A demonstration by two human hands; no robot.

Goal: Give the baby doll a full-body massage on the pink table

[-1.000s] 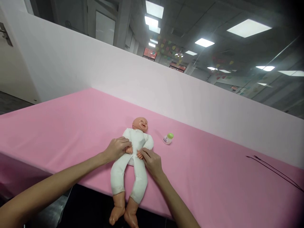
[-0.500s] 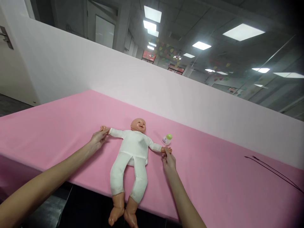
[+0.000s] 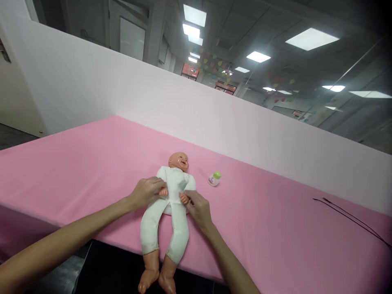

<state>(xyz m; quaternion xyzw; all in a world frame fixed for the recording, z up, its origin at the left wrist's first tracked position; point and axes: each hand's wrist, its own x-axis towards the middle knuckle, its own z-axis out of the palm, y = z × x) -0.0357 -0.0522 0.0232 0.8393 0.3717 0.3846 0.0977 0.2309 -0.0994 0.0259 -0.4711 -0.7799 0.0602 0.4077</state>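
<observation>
The doll (image 3: 175,183) lies face-up on the pink cloth (image 3: 260,220), head (image 3: 178,160) at twelve o'clock. The left hand (image 3: 147,191) pinches one arm (image 3: 161,173) at nine, the right hand (image 3: 200,206) the other at four. The step looks like an arm-fold; the next move calls for matched, gentle grips.

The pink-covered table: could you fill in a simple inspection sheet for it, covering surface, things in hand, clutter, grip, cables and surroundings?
Surface: pink table cover, faintly creased.
Things in hand: baby doll on its back, feet past the cover's near edge.
Clutter: small green-capped bottle beside the doll, touched by neither hand.
Grip: left hand holds the doll's right arm near its end; right hand holds the doll's left arm likewise.
Cables: thin dark cords at right, running out of frame.
Surroundings: white wall behind, ceiling lights beyond, door at left.
</observation>
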